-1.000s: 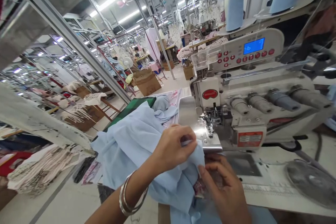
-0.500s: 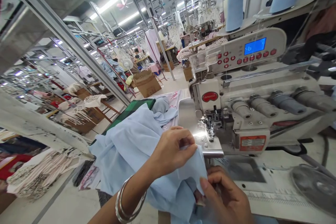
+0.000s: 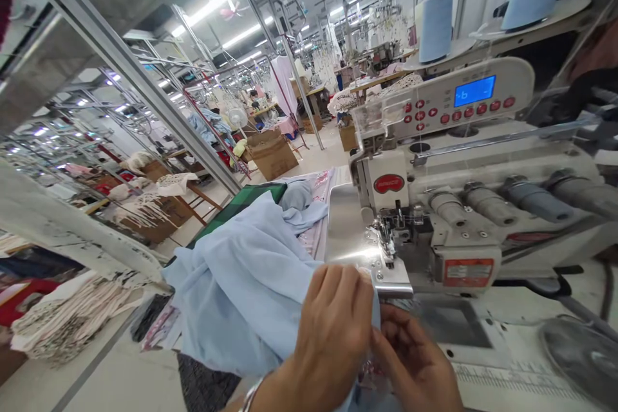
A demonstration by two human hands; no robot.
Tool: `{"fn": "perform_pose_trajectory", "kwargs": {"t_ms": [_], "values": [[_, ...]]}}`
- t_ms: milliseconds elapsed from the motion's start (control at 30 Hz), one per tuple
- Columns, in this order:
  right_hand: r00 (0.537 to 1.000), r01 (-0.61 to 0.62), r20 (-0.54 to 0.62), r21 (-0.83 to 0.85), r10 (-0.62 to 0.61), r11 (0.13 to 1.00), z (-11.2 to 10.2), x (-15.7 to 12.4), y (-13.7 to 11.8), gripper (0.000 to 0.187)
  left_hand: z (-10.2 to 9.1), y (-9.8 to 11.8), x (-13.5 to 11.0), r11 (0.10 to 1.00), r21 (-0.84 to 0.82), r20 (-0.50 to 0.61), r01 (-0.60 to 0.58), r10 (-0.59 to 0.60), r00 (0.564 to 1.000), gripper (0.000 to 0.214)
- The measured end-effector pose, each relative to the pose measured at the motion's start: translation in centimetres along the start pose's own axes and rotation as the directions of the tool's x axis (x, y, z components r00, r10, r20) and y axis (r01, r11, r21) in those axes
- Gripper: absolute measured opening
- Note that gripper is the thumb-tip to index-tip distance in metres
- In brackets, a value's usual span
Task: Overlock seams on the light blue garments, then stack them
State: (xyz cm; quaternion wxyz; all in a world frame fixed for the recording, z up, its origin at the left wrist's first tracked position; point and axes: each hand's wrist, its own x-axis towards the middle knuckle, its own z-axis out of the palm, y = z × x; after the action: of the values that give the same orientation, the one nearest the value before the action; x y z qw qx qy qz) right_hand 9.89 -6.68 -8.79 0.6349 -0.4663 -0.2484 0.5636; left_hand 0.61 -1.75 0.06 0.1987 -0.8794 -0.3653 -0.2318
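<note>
A heap of light blue fabric [image 3: 246, 283] lies in front of a white overlock sewing machine [image 3: 463, 193]. My left hand [image 3: 333, 328] is closed, pinching an edge of this fabric just below the machine's metal plate [image 3: 352, 232]. My right hand [image 3: 415, 360] is closed on the same fabric edge from the right, its fingertips meeting the left hand. The presser foot and needle [image 3: 386, 241] stand a short way above and to the right of my left hand. Part of the fabric edge is hidden by my hands.
The machine's control panel [image 3: 458, 103] with a blue screen faces me. Blue thread cones [image 3: 434, 22] stand behind it. A green cloth [image 3: 241, 203] lies under the blue heap. Cardboard boxes [image 3: 270, 151] and piles of pale garments [image 3: 72, 315] fill the aisle on the left.
Both hands have dropped lower and closer together in view, and my left hand has turned so its back faces me. The view has tilted up slightly.
</note>
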Motion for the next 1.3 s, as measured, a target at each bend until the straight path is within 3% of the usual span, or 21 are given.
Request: {"fn": "perform_pose_trajectory", "kwargs": {"t_ms": [133, 267, 433, 667, 867, 933, 1067, 1200, 1300], "values": [[1.0, 0.015, 0.006, -0.04, -0.015, 0.999, -0.8, -0.5, -1.3, 0.034, 0.7, 1.7, -0.7, 0.989, -0.144, -0.025, -0.014, 0.011, 1.0, 0.034], [0.995, 0.069, -0.056, -0.149, -0.078, 0.986, -2.0, 0.0, -2.6, 0.032, 1.5, 2.0, 0.3, 0.96, -0.28, 0.016, 0.012, -0.008, 1.0, 0.032], [0.974, 0.221, 0.032, -0.343, -0.224, 0.913, -3.2, 1.7, -3.3, 0.029, 2.3, 1.7, 1.3, 0.936, -0.336, 0.059, 0.103, -0.088, 0.994, 0.033], [0.96, 0.25, -0.02, -0.378, -0.278, 0.891, -3.1, 1.8, -3.5, 0.027, 1.5, 0.7, 1.7, 0.897, -0.429, 0.088, 0.106, -0.075, 0.993, 0.032], [0.965, 0.261, 0.094, -0.324, -0.243, 0.909, -2.9, 1.6, -2.3, 0.028, 0.3, -0.7, 1.1, 0.822, -0.565, 0.081, 0.069, -0.028, 0.996, 0.027], [0.966, 0.255, 0.124, -0.331, -0.226, 0.908, -2.7, 1.3, -2.0, 0.026, -0.4, -1.0, 0.6, 0.83, -0.557, 0.036, 0.008, 0.014, 0.999, 0.031], [0.974, 0.224, 0.055, -0.331, -0.218, 0.917, -2.6, 0.2, -1.9, 0.027, -1.3, -0.8, -0.6, 0.877, -0.476, 0.035, -0.069, 0.097, 0.995, 0.034], [0.952, 0.305, 0.115, -0.342, -0.283, 0.889, -2.8, -0.2, -2.1, 0.021, -1.0, -0.1, -1.1, 0.916, -0.395, 0.003, -0.062, 0.068, 0.998, 0.021], [0.961, 0.275, 0.088, -0.33, -0.26, 0.903, -3.0, -0.1, -2.3, 0.021, -0.4, 0.3, -1.3, 0.938, -0.333, -0.082, -0.092, 0.068, 0.994, 0.014]]}}
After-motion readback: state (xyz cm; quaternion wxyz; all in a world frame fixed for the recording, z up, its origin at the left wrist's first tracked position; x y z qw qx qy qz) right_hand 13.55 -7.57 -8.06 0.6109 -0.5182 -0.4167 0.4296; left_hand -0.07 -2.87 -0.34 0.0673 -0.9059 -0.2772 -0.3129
